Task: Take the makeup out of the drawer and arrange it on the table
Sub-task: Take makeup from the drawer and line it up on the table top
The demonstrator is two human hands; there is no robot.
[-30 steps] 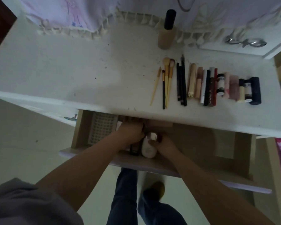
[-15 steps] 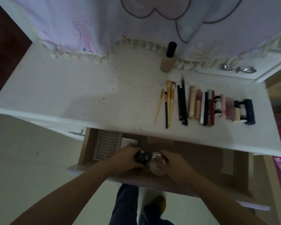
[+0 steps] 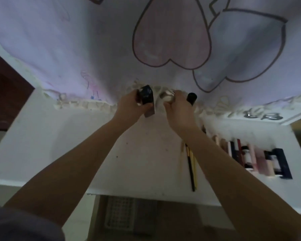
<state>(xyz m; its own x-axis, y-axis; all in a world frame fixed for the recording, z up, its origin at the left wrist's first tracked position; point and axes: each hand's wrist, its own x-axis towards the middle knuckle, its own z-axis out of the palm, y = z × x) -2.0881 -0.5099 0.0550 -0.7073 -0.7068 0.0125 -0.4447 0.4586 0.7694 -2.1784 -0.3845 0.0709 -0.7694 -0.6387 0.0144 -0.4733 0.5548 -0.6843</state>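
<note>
Below tabletop, drawer [image 3: 163, 221] open, white grid tray [image 3: 120, 214] inside.

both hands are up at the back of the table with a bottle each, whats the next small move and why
Probably lower both and let go. The left hand grips a dark-capped bottle and the right hand a pale round bottle, both at the table's back edge beside the black-capped bottle standing there.
</note>
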